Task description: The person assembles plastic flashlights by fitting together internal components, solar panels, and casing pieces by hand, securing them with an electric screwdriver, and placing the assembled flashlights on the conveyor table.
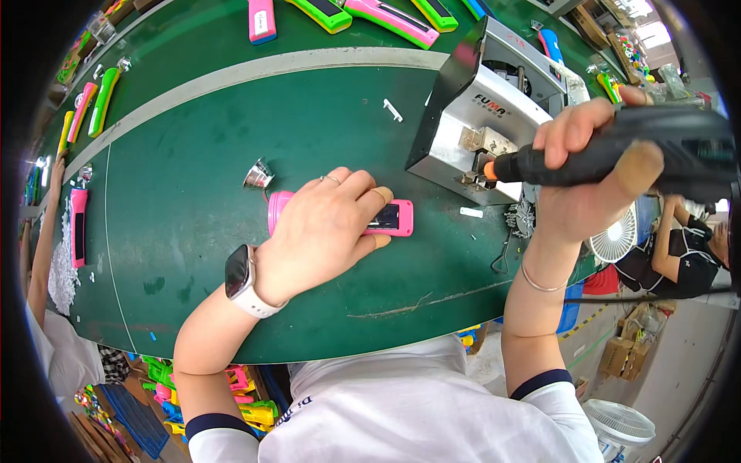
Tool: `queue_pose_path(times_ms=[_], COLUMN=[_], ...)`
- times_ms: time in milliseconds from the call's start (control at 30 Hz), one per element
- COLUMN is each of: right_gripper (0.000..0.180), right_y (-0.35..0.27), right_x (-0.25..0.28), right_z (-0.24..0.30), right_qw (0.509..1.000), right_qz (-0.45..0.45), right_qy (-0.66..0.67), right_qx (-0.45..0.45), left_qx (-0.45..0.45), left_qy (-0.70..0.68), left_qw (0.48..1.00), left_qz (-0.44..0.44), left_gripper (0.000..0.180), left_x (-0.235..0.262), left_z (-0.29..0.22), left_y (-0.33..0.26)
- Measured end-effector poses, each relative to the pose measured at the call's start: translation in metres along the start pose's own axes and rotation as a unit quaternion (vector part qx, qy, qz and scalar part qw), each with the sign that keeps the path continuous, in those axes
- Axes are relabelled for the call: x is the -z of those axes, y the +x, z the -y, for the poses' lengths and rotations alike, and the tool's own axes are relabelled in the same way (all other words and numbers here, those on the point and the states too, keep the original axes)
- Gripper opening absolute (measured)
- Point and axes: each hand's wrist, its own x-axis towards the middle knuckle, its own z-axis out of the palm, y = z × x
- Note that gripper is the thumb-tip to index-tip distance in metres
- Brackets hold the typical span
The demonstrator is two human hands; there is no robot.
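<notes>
**Two hands, one pink casing and a power screwdriver**

Two bare hands work at the near edge of the green bench (231, 154). Nearest, the left hand (320, 231), with a white watch (243, 282) on its wrist, lies flat and spread over a pink plastic flashlight body (390, 217), pinning it to the mat; only the dark-windowed end and a rounded end by the thumb show. It looks light, stiff and smooth, so I judge it would skid under a push unless pressed down as it is now. The long flat sides seem the safest hold, away from the dark panel.

To the right and raised, the right hand (587, 177) is wrapped fully round a black electric screwdriver (617, 154), its orange-collared tip pointing left towards a grey metal machine (486, 116).

Just beyond the casing stands a small silver reflector cone (258, 175), apart from it. Farther off, pink and green casings (370, 15) lie across the bench.
</notes>
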Motion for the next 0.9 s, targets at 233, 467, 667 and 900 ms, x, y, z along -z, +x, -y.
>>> queue_pose_path(times_ms=[233, 467, 667, 900], right_gripper=[0.072, 0.074, 0.073, 0.070], right_y=[-0.017, -0.039, -0.048, -0.044], right_x=[-0.003, -0.027, -0.041, -0.031], right_z=[-0.009, -0.025, -0.026, -0.035], right_qw=[0.976, 0.978, 0.984, 0.969], right_qz=[0.005, 0.075, 0.078, 0.153], right_qy=[0.213, 0.192, 0.125, 0.163], right_qx=[-0.039, -0.011, -0.103, -0.106], left_qx=[0.023, 0.000, 0.011, -0.004], left_qy=[-0.001, -0.003, -0.012, 0.004], left_qw=[1.000, 1.000, 1.000, 1.000], left_qz=[0.012, -0.014, 0.000, 0.010], left_gripper=[0.038, 0.037, 0.037, 0.041], left_x=[-0.001, -0.005, -0.004, -0.003], left_z=[-0.005, 0.000, -0.001, -0.001], left_y=[0.000, 0.000, 0.001, 0.001])
